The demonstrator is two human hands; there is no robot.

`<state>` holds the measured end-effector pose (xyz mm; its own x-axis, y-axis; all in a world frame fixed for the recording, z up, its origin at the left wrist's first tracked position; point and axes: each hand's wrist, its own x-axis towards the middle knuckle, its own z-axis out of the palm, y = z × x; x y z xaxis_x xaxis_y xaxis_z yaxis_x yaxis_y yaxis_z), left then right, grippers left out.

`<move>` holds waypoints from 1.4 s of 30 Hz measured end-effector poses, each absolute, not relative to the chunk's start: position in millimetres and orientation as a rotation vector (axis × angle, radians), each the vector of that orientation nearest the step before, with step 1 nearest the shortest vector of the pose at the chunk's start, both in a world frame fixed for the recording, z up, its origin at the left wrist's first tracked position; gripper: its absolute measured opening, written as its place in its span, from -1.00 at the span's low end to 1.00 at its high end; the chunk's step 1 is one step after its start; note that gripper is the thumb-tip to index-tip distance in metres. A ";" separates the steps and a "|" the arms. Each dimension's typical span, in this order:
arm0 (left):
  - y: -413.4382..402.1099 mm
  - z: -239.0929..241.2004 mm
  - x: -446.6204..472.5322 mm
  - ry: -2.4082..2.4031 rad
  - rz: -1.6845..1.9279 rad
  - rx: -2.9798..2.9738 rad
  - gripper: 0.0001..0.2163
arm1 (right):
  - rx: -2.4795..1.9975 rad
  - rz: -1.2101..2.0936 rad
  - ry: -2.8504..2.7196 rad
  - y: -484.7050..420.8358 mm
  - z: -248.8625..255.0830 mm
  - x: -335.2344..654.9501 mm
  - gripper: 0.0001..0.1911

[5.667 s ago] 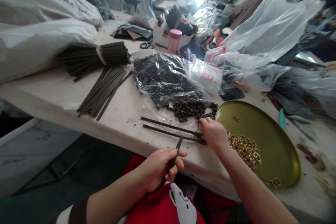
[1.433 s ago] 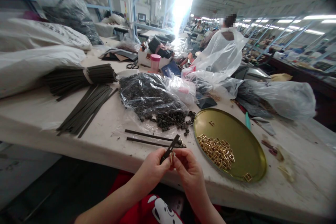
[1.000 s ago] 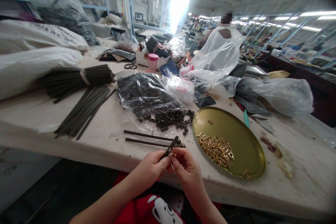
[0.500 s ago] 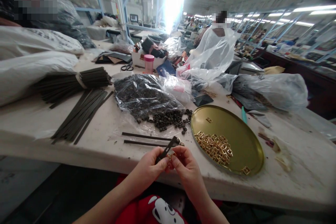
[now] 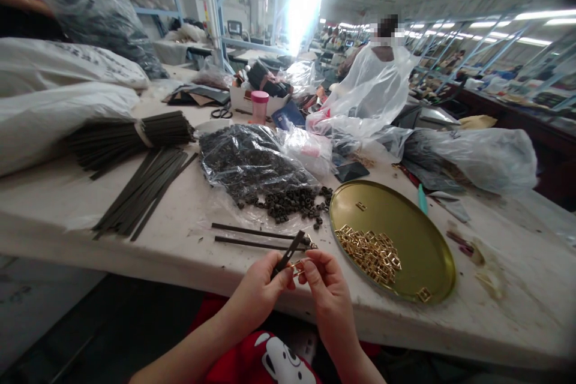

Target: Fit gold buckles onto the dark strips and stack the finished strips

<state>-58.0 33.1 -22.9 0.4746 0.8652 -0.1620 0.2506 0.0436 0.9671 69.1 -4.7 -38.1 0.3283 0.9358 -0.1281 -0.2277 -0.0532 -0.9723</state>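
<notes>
Two hands at table edge [image 5: 252, 279], just L of gold tray [image 5: 432, 234]: left hand [image 5: 261, 291] pinches dark strip [image 5: 288, 252], right hand [image 5: 326, 291] pinches gold buckle [image 5: 297, 266].

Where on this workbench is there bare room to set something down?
Bare tabletop lies between the loose dark strips and the two strips near the hands, and right of the gold tray toward the table edge. It is crowded behind: the bag of dark beads and plastic bags.

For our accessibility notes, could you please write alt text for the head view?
A person's left hand pinches a dark strap while the right hand holds a gold buckle at it, beside a brass tray of buckles.
</notes>
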 end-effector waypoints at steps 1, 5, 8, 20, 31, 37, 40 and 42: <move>33.1 -22.5 -57.9 1.030 0.623 1.494 -0.79 | -1.274 1.090 -0.758 -5.5 -37.7 68.7 -0.74; 33.6 -21.9 -58.6 1.036 0.618 1.506 -0.81 | -1.306 1.070 -0.789 -6.3 -38.1 68.8 -0.76; 33.7 -21.7 -59.5 1.051 0.598 1.509 -0.81 | -1.330 1.007 -0.870 -6.7 -40.8 69.9 -0.78; 33.6 -18.8 -61.7 1.057 0.533 1.553 -0.79 | -1.278 1.254 -0.855 -10.2 -45.5 71.4 -0.78; 23.8 -30.2 -53.1 1.125 0.592 1.631 -0.81 | -0.976 1.471 -0.290 -7.8 -46.2 53.9 -0.82; 21.4 -32.4 -48.4 1.222 0.550 1.721 -0.82 | -0.970 1.448 -0.290 -11.6 -45.5 47.8 -0.85; 21.7 -33.1 -47.5 1.218 0.553 1.707 -0.82 | -0.972 1.469 -0.275 -10.4 -43.9 46.5 -0.86; 23.0 -33.5 -48.0 1.210 0.563 1.668 -0.82 | -0.989 1.458 -0.245 -9.7 -44.3 46.7 -0.82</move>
<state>-48.0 23.0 -33.5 0.4008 0.9018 -0.1619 0.4567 -0.0434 0.8885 46.7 -9.7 -44.3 0.1669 0.8943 -0.4152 -0.7095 -0.1835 -0.6804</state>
